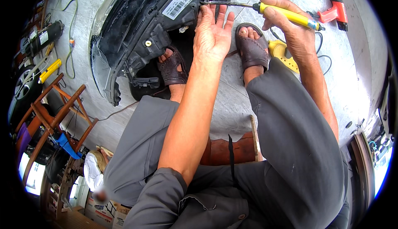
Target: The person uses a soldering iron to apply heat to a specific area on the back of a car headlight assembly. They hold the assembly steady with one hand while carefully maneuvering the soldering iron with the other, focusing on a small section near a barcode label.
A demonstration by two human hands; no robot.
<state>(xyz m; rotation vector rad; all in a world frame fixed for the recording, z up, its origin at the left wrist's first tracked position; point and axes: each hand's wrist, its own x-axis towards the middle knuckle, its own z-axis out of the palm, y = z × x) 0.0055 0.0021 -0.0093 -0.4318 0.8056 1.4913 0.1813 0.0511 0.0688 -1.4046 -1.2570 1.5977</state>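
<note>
A large black car headlight (149, 42) with a clear lens edge lies in front of me, a white label (177, 5) on its housing. My left hand (213, 38) is palm up at the housing's right edge, fingers stretched and apart; its fingertips partly pass behind the tool shaft. In my right hand (286, 18) is a yellow-handled tool (290, 15) with a long, thin metal shaft. The shaft points left, and its tip reaches the housing edge just above my left hand. Whether the tip touches the housing, I cannot tell.
A red and black tool (331, 13) lies at the far right. Beside my right sandal (253, 49) is a yellow perforated piece (284, 55) near a dark cord. On the left are a brown wooden frame (58, 113), a yellow tool (49, 71) and a cable (74, 34).
</note>
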